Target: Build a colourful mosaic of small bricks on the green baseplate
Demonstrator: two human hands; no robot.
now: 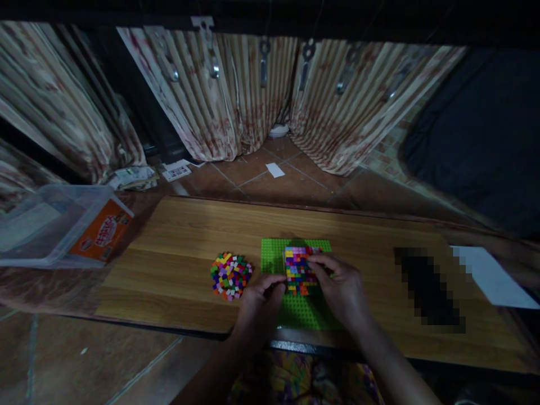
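Observation:
A green studded baseplate (270,253) lies near the front edge of the wooden board. Rows of small multicoloured building bricks (297,270) are packed together on its middle. My right hand (342,284) bends over the right side of these rows, thumb and forefinger pinched at the bricks; whatever is between the fingertips is too small to make out. At the left edge of the rows is my left hand (261,298), its thumb and forefinger drawn close together, with any held piece hidden. Left of that hand sits a round pile of loose bricks (231,275) in mixed colours.
The wooden board (181,236) spans the low table. A clear plastic bin (63,225) with an orange label stands at the far left. On the right are a pixelated dark object (430,289) and a white sheet (495,275). Striped curtains (253,101) hang behind.

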